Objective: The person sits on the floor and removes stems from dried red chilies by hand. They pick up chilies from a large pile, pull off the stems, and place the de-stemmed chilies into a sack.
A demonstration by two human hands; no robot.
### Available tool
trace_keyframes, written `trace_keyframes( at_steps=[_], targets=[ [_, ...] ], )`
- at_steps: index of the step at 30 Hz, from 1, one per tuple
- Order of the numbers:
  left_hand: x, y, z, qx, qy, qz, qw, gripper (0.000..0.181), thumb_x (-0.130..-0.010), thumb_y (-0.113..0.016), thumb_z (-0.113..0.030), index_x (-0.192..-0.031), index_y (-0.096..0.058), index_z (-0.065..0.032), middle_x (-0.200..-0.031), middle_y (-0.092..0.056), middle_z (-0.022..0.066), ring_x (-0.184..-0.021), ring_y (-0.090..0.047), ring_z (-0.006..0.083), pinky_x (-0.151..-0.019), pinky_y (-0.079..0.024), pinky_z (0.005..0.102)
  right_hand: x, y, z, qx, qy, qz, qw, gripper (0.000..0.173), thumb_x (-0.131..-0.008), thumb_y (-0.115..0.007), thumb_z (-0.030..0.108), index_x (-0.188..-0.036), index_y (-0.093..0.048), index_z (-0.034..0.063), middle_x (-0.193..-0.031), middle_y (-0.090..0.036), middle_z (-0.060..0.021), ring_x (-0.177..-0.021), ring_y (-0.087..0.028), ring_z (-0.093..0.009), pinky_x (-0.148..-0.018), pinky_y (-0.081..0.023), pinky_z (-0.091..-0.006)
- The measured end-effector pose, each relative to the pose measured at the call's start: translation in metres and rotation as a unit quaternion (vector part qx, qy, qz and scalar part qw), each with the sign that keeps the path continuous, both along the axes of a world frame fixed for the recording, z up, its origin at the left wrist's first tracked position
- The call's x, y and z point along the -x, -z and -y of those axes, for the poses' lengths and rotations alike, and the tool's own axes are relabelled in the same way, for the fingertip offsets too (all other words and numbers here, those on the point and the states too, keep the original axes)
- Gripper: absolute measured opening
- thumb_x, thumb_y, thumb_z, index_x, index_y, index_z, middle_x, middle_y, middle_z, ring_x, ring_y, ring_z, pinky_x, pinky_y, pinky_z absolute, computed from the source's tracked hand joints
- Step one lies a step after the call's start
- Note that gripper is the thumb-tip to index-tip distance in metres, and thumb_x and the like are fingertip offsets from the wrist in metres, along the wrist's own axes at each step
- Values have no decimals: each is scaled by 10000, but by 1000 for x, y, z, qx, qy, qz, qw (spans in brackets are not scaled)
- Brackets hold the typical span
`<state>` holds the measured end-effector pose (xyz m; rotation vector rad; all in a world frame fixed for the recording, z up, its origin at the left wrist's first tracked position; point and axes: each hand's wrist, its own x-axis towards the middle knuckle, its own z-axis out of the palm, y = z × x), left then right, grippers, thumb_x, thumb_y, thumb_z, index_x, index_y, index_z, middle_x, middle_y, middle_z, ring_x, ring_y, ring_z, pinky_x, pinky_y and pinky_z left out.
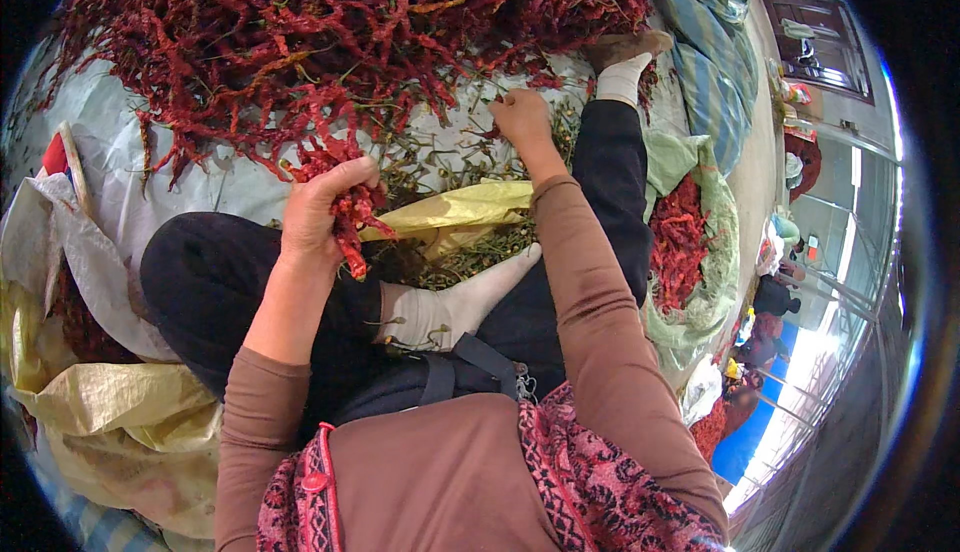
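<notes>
My left hand is closed around a bunch of wrinkled dried red chili peppers, which stick out above and below the fist. Beyond it, a large heap of red chilies spreads over a pale plastic sheet. My right hand is low over the sheet at the near edge of the heap, fingers drawn together. A bit of dark red chili shows beside its fingertips; whether they grip it is unclear. Loose green-brown chili stems lie scattered below and between both hands.
A yellow woven sack with stems lies between my legs. At right stands a pale green sack of red chilies, near a striped blue sack. Yellowish sacks lie at left. Other people are in the right background.
</notes>
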<state>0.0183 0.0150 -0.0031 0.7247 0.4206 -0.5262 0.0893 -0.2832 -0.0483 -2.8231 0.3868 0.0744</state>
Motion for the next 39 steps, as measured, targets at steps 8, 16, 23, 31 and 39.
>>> trace_keyframes(
  at_steps=[8, 16, 23, 31, 39],
  targets=[
    [-2, 0, 6, 3, 44, -77, 996, 200, -747, -640, -25, -938, -609, 26, -811, -653, 91, -671, -626, 169, -630, -517, 299, 55, -86, -93, -494, 29, -204, 845, 156, -783, -664, 128, -885, -644, 12, -603, -547, 38, -472, -434, -14, -417, -306, -180],
    [3, 0, 13, -105, 83, 15, 991, 128, -715, -654, -20, -841, -639, -1, -769, -653, 52, -661, -611, 131, -613, -492, 271, 78, -91, -132, -572, 23, -107, 813, 155, -802, -624, 79, -930, -645, -5, -645, -570, 26, -493, -446, -16, -437, -340, -170],
    [5, -8, 14, -101, 87, 61, 989, 78, -715, -658, -30, -790, -641, -18, -717, -626, 17, -622, -568, 98, -575, -457, 253, 66, -96, -124, -566, 17, -90, 819, 107, -827, -632, 127, -817, -617, 22, -625, -582, -4, -463, -438, -19, -417, -317, -164],
    [9, 3, 16, -118, 38, 35, 992, 24, -733, -633, -55, -744, -620, -38, -679, -593, -7, -580, -533, 86, -532, -421, 251, 83, -98, -149, -310, -127, 117, 935, 95, -815, -602, 92, -757, -561, 28, -610, -571, -80, -507, -537, -187, -467, -409, -292],
    [1, -4, 8, -90, -57, -33, 994, 114, -736, -674, -24, -827, -610, -45, -749, -620, 20, -636, -585, 125, -593, -477, 268, 70, -79, -101, -74, -196, -47, 977, 183, -801, -585, 191, -883, -621, 31, -732, -612, -185, -689, -609, -345, -633, -474, -411]
  ],
)
